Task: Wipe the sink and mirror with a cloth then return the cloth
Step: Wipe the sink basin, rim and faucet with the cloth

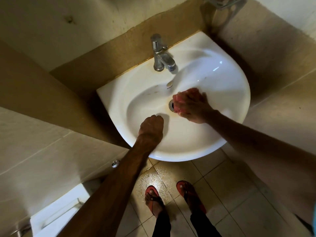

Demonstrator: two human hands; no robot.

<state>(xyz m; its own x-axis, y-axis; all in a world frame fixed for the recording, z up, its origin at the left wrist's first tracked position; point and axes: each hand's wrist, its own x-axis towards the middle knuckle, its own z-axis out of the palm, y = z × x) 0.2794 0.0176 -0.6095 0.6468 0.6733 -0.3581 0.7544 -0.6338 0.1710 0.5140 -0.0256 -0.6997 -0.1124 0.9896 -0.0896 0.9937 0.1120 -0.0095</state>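
Note:
A white wall-hung sink [236,100] fills the middle of the head view. My right hand [193,106] is down in the bowl, pressing a pink cloth [177,101] against the basin right beside the drain [171,105]. Most of the cloth is hidden under the fingers. My left hand [151,129] rests as a closed fist on the sink's front-left rim, holding nothing. A brownish stain rings the drain. The mirror is out of view.
A chrome tap [161,53] stands at the back of the sink. A white toilet cistern [58,212] sits at the lower left. A wire holder [224,2] hangs on the wall at the top right. The tiled floor [153,177] under the sink looks wet.

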